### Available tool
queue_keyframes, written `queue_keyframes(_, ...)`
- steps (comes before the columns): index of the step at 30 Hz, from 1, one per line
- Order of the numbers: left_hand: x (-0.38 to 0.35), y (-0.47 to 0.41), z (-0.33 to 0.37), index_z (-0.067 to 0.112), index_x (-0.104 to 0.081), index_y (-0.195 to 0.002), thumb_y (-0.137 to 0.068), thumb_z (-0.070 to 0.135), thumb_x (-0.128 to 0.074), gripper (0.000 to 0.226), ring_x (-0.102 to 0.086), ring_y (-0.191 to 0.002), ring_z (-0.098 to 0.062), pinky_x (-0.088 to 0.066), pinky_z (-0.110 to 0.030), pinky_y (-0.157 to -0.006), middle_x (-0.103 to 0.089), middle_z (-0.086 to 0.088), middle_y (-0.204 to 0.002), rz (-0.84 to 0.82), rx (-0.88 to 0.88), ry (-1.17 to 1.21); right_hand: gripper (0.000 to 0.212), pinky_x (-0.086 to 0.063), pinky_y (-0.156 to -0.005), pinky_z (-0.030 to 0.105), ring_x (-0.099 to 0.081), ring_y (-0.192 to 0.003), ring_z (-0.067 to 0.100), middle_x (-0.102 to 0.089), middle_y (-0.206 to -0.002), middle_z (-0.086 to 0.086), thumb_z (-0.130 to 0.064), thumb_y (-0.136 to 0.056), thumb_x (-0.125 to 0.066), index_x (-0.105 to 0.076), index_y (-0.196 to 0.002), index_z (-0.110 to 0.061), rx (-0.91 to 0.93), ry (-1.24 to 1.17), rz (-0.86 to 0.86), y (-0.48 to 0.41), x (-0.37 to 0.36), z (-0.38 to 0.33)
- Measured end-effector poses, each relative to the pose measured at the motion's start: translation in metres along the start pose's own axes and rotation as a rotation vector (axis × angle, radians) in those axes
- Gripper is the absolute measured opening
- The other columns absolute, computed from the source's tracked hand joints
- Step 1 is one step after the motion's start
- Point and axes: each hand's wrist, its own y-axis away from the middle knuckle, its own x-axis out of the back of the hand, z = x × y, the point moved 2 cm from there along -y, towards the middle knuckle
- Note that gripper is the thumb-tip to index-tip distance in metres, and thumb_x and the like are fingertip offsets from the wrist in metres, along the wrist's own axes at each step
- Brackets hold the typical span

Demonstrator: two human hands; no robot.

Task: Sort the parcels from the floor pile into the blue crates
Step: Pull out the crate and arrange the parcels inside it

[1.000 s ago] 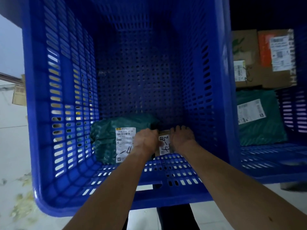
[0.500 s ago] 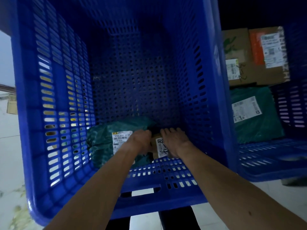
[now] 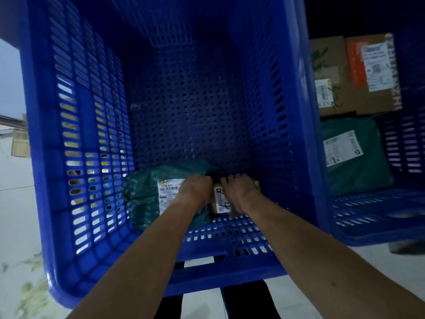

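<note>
Both my arms reach down into a deep blue crate (image 3: 57,157). At its bottom lies a green plastic parcel (image 3: 142,194) with a white label. Beside it on the right is a small brown box (image 3: 219,199) with a white label marked in black pen. My left hand (image 3: 195,189) grips the box's left side, lying partly over the green parcel. My right hand (image 3: 239,187) grips the box's right side, fingers curled over its far edge. Most of the box is hidden under my hands.
A second blue crate (image 3: 377,217) stands to the right, holding a green parcel (image 3: 351,155) and two brown cardboard boxes (image 3: 354,74) with labels. Pale floor (image 3: 16,215) shows on the left, with a cardboard box (image 3: 19,143) further off.
The box has tilted slightly between my hands. Both hands stay at the crate bottom, now a little closer together. The view has shifted.
</note>
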Motion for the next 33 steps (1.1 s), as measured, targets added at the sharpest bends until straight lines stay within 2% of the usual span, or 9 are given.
queue_keyframes(3, 0.003, 0.002, 0.005, 0.010, -0.068, -0.115, -0.096, 0.022, -0.063, 0.023, -0.069, -0.100, -0.026, -0.052, -0.034, -0.081, -0.072, -0.010, -0.108, 0.010, 0.003, -0.051, 0.098, -0.046, -0.096, 0.042, -0.048, -0.129, 0.032, -0.043, -0.146, 0.016, -0.048, -0.084, -0.077, -0.019, -0.155, -0.012, 0.024, -0.069, -0.041, -0.002, 0.001, 0.003)
queue_keyframes(6, 0.004, 0.001, 0.012, 0.013, -0.068, -0.117, -0.098, 0.020, -0.059, 0.022, -0.069, -0.101, -0.024, -0.050, -0.032, -0.075, -0.072, -0.008, -0.111, 0.040, 0.031, -0.130, 0.082, -0.048, -0.101, 0.044, -0.049, -0.128, 0.032, -0.041, -0.148, 0.014, -0.042, -0.094, -0.067, -0.020, -0.156, -0.016, 0.039, -0.097, -0.039, -0.007, 0.002, 0.010)
queue_keyframes(12, -0.001, -0.006, 0.017, 0.015, -0.067, -0.121, -0.101, 0.019, -0.055, 0.024, -0.068, -0.106, -0.023, -0.052, -0.032, -0.078, -0.071, -0.007, -0.116, 0.077, 0.062, -0.218, 0.086, -0.046, -0.103, 0.047, -0.038, -0.135, 0.037, -0.021, -0.158, 0.013, -0.042, -0.093, -0.068, -0.017, -0.159, -0.023, 0.001, -0.133, -0.079, -0.021, -0.008, 0.013)
queue_keyframes(16, -0.004, -0.005, 0.021, 0.016, -0.071, -0.116, -0.101, 0.018, -0.054, 0.022, -0.070, -0.101, -0.020, -0.048, -0.030, -0.070, -0.072, -0.005, -0.110, 0.111, 0.068, -0.272, 0.082, -0.048, -0.102, 0.045, -0.043, -0.133, 0.033, -0.029, -0.156, 0.013, -0.044, -0.095, -0.066, -0.021, -0.158, -0.017, -0.033, -0.117, -0.077, -0.023, -0.008, 0.015)
queue_keyframes(20, -0.001, 0.012, 0.015, 0.015, -0.065, -0.124, -0.101, 0.017, -0.051, 0.026, -0.068, -0.107, -0.026, -0.052, -0.034, -0.080, -0.071, -0.009, -0.117, 0.070, 0.049, -0.177, 0.078, -0.047, -0.101, 0.042, -0.045, -0.130, 0.031, -0.039, -0.149, 0.013, -0.041, -0.095, -0.066, -0.026, -0.153, -0.009, -0.106, -0.236, -0.073, -0.012, -0.011, 0.007)
queue_keyframes(24, 0.014, 0.041, 0.003, 0.021, -0.047, -0.144, -0.103, 0.034, -0.048, 0.043, -0.062, -0.117, -0.032, -0.050, -0.040, -0.091, -0.064, -0.013, -0.131, -0.055, -0.023, 0.007, 0.060, -0.043, -0.104, 0.043, -0.045, -0.129, 0.031, -0.044, -0.145, 0.013, -0.029, -0.099, -0.059, -0.033, -0.149, -0.007, -0.153, -0.359, 0.053, 0.021, -0.010, 0.004)
queue_keyframes(28, 0.043, 0.085, 0.002, 0.031, -0.031, -0.156, -0.104, 0.043, -0.047, 0.055, -0.061, -0.117, -0.032, -0.048, -0.038, -0.088, -0.062, -0.013, -0.135, -0.110, -0.019, 0.057, 0.056, -0.043, -0.101, 0.046, -0.042, -0.134, 0.033, -0.040, -0.150, 0.014, -0.023, -0.103, -0.049, -0.029, -0.152, -0.006, -0.135, -0.498, 0.058, 0.072, 0.006, 0.004)
queue_keyframes(30, 0.060, 0.112, 0.007, 0.031, -0.027, -0.157, -0.105, 0.044, -0.046, 0.057, -0.060, -0.119, -0.032, -0.048, -0.037, -0.087, -0.061, -0.013, -0.137, -0.112, 0.004, 0.079, 0.059, -0.044, -0.098, 0.046, -0.044, -0.132, 0.034, -0.041, -0.149, 0.015, -0.027, -0.103, -0.049, -0.028, -0.152, -0.004, -0.121, -0.538, 0.056, 0.101, 0.021, 0.002)
queue_keyframes(33, 0.079, 0.155, 0.015, 0.029, -0.026, -0.158, -0.105, 0.044, -0.044, 0.058, -0.055, -0.127, -0.034, -0.048, -0.042, -0.100, -0.056, -0.015, -0.144, -0.107, 0.024, 0.125, 0.068, -0.043, -0.101, 0.044, -0.045, -0.132, 0.034, -0.043, -0.147, 0.017, -0.037, -0.098, -0.058, -0.031, -0.151, -0.002, -0.107, -0.619, 0.082, 0.150, 0.046, -0.003)
